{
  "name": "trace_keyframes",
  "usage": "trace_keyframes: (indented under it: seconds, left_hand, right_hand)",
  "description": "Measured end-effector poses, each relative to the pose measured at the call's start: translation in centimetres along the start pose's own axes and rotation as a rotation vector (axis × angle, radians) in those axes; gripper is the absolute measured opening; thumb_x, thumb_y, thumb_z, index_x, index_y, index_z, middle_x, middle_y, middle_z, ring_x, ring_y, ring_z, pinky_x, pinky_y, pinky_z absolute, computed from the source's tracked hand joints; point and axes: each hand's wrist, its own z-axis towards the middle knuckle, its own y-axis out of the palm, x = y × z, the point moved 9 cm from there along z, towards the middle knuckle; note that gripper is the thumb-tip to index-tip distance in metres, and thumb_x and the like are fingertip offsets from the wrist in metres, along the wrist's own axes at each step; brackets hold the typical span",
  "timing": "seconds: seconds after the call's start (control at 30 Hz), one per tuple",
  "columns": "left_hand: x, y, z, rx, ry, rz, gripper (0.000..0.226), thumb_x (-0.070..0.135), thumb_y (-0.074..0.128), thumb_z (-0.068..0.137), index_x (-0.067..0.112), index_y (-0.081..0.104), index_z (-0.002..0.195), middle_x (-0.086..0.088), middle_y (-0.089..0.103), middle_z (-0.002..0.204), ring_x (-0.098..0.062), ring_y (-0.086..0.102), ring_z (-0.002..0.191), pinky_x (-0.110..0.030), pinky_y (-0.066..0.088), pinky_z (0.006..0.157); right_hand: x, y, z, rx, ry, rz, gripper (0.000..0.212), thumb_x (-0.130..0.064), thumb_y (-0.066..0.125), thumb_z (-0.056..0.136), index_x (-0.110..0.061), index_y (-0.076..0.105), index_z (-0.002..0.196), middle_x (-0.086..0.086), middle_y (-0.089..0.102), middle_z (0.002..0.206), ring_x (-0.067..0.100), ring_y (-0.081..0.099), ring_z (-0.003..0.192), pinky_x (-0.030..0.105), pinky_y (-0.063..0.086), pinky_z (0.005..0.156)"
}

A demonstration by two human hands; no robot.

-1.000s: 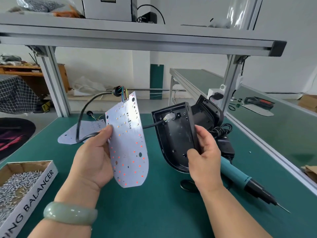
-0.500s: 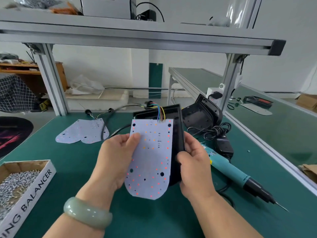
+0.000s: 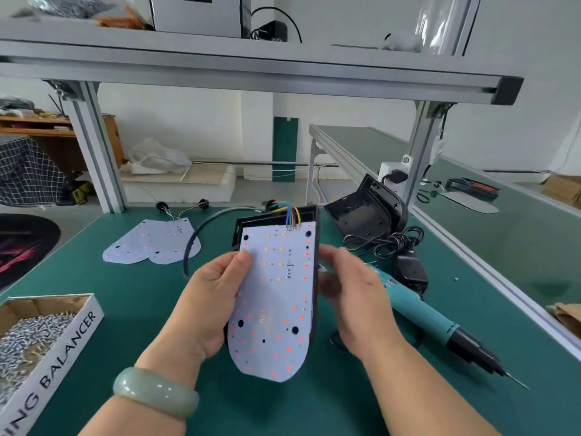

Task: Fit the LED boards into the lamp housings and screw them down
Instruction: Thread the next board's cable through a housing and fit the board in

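A white LED board (image 3: 276,303) with red and orange dots lies against the open face of a black lamp housing (image 3: 315,234), both held up over the green bench. Coloured wires (image 3: 290,215) run from the board's top edge. My left hand (image 3: 204,303) grips the pair from the left, thumb on the board's face and fingers behind. My right hand (image 3: 355,297) is motion-blurred beside the housing's right edge; whether it grips is unclear. A second black housing (image 3: 364,212) stands tilted behind. Two spare boards (image 3: 151,243) lie flat at the back left.
A teal electric screwdriver (image 3: 421,316) lies right of my hands, tip toward the front right, with a black adapter and coiled cable (image 3: 408,269) behind it. A cardboard box of screws (image 3: 63,350) sits at the front left. Aluminium frame posts (image 3: 94,146) and a shelf stand overhead.
The board swung from beside the housing onto its open face, and both were turned upright toward me. My right hand has shifted at the housing's right edge and is blurred.
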Motion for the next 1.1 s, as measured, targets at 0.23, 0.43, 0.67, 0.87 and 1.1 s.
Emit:
trace_keyframes:
  seconds: [0.23,0.43,0.67,0.87,1.1]
  left_hand:
    - [-0.6,0.6,-0.4,-0.049,-0.06,0.007,0.03,0.028,0.054,0.093,0.014,0.074,0.075,-0.014,0.074,0.084,-0.023,0.068,0.064,-0.033,0.056,0.062]
    - [-0.1,-1.9,0.0,0.115,-0.078,-0.073,0.032,0.038,0.06,0.088,0.02,0.076,0.066,-0.006,0.074,0.073,-0.019,0.067,0.055,-0.029,0.055,0.05]
    - [-0.6,-5.3,-0.3,0.357,-0.173,-0.142,0.038,0.045,0.062,0.087,0.018,0.071,0.062,0.005,0.068,0.055,-0.014,0.062,0.04,-0.024,0.049,0.046]
    - [-0.9,-4.3,-0.3,0.308,-0.2,-0.038,0.048,0.049,0.062,0.084,0.022,0.065,0.044,0.003,0.056,0.044,-0.014,0.052,0.034,-0.023,0.046,0.048]
    - [-1.1,-1.3,0.0,0.057,-0.139,-0.04,0.056,0.057,0.056,0.082,0.021,0.05,0.039,0.004,0.04,0.043,-0.014,0.038,0.035,-0.017,0.033,0.039]
  right_hand:
    - [0.4,2.0,0.8,-0.172,-0.152,-0.895,0.025,-0.014,0.059,0.083,-0.023,0.066,0.105,-0.019,0.067,0.085,-0.003,0.055,0.073,0.022,0.044,0.072]
    - [-2.8,-4.0,1.2,0.285,-0.106,-0.472,0.051,-0.039,0.072,0.079,-0.018,0.037,0.049,-0.011,0.031,0.045,0.008,0.026,0.043,0.021,0.025,0.043]
    - [-3.8,-11.6,-1.3,0.749,-0.137,0.562,0.026,0.008,0.057,0.09,-0.01,0.041,0.079,0.003,0.06,0.097,0.006,0.068,0.067,0.017,0.054,0.063]
    - [-7.4,-7.3,-1.0,0.518,-0.447,-0.268,0.041,0.012,0.045,0.084,-0.028,0.049,0.093,-0.012,0.058,0.111,0.006,0.058,0.053,0.022,0.044,0.048]
    - [0.9,4.7,0.9,-0.254,-0.102,-0.567,0.024,-0.012,0.057,0.09,-0.011,0.058,0.113,0.007,0.063,0.109,0.016,0.056,0.098,0.035,0.049,0.088]
